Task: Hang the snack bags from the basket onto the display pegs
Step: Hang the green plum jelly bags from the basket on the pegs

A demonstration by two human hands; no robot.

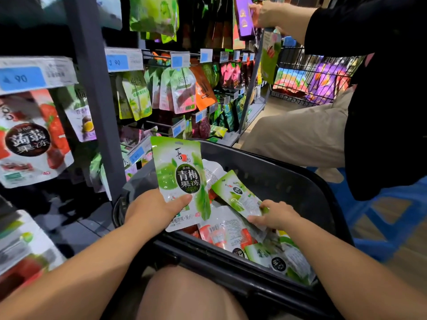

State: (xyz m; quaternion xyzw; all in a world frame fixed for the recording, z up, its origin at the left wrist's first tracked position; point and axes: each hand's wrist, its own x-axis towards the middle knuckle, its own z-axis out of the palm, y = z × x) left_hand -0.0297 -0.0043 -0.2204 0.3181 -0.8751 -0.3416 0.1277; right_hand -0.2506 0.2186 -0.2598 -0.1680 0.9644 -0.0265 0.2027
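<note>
A black plastic basket [272,167] sits in front of my knees, holding several green and red snack bags [231,234]. My left hand [154,210] grips the lower edge of an upright green plum jelly bag [180,172] over the basket's left side, thumb across its front. My right hand [277,214] pinches the lower corner of a second green bag [238,195] that lies tilted inside the basket. The display pegs [161,63] with hanging snack bags fill the rack to the left and ahead.
Another person in a black top and beige trousers [307,132] crouches at the right, one hand [261,15] on a purple bag high on the rack. A wire cart [309,79] of colourful bags stands behind. A grey rack upright [92,88] rises just left of the basket.
</note>
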